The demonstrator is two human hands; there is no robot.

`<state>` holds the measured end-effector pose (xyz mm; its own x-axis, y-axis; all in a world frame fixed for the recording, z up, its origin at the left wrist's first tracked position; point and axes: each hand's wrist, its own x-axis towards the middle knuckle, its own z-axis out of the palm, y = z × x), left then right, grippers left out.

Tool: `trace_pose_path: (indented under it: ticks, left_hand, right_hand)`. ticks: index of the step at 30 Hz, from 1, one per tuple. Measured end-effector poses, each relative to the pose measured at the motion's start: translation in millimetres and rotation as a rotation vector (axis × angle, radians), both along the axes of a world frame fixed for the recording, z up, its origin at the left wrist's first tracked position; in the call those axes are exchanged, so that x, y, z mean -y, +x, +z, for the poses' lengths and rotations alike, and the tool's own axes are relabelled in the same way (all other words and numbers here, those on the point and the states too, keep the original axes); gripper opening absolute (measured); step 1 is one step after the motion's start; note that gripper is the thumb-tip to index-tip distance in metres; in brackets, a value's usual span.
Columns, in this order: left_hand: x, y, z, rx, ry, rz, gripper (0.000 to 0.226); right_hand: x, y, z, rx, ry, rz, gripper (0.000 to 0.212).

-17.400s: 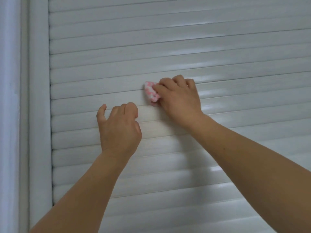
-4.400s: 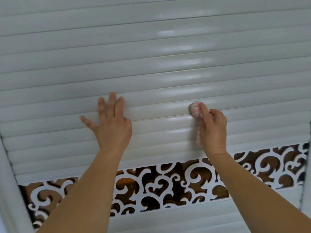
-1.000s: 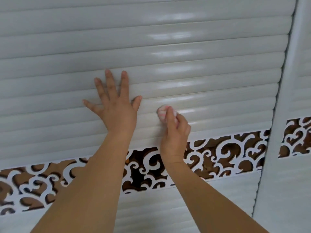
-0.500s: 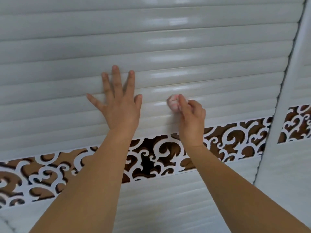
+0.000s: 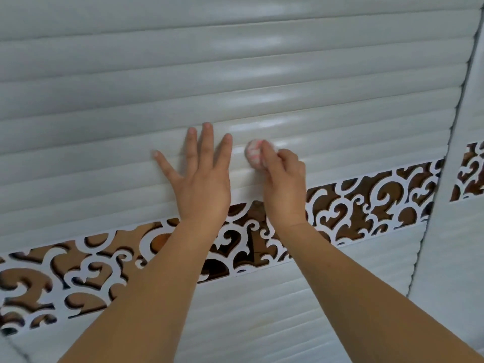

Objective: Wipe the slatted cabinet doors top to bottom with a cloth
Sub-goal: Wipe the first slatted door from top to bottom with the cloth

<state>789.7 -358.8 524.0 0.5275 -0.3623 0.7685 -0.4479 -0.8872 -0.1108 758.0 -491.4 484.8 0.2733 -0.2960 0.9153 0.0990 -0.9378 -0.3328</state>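
Right hand [image 5: 284, 187] pinches soft, light cloth [image 5: 253, 153] | left hand [image 5: 201, 176], its 9 o'clock, flat on slatted door [image 5: 340, 106] | wad grip judged adequate

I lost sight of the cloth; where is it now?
In the head view, the pink-and-white cloth is bunched in the right hand, pressed on a slat just right of the left hand and above the scrollwork band.

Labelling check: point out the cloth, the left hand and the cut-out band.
cloth [image 5: 253, 154], head view, on its bunched pink-and-white end.
left hand [image 5: 203, 183], head view, on its back.
cut-out band [image 5: 366, 203], head view, on white scrollwork.
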Motion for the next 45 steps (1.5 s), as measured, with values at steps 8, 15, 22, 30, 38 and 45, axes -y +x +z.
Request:
trace_pose_path:
  ticks: [8, 15, 22, 30, 38, 45]
  left_hand:
    - [-8, -2, -52, -0.011, -0.065, 0.007, 0.067]
    - [-1, 3, -75, -0.006, -0.122, 0.065, 0.084]
    - [15, 7, -100, 0.143, -0.140, 0.097, 0.076]
    - [29, 5, -158, 0.209, -0.123, 0.107, 0.072]
    - [33, 9, -194, 0.138, -0.119, 0.095, 0.069]
    - [30, 8, -189, 0.097, -0.090, 0.107, 0.065]
  right_hand:
    - [-33, 11, -39, -0.141, -0.193, 0.126, 0.057]
    - [61, -15, -40, -0.024, 0.136, -0.095, 0.057]
    - [62, -11, -50, 0.071, 0.155, -0.170, 0.054]
    - [37, 5, -98, 0.004, -0.249, -0.128, 0.043]
    - [38, 3, -143, -0.064, -0.406, -0.099, 0.047]
    - [53, -13, -158, -0.037, -0.264, 0.212, 0.032]
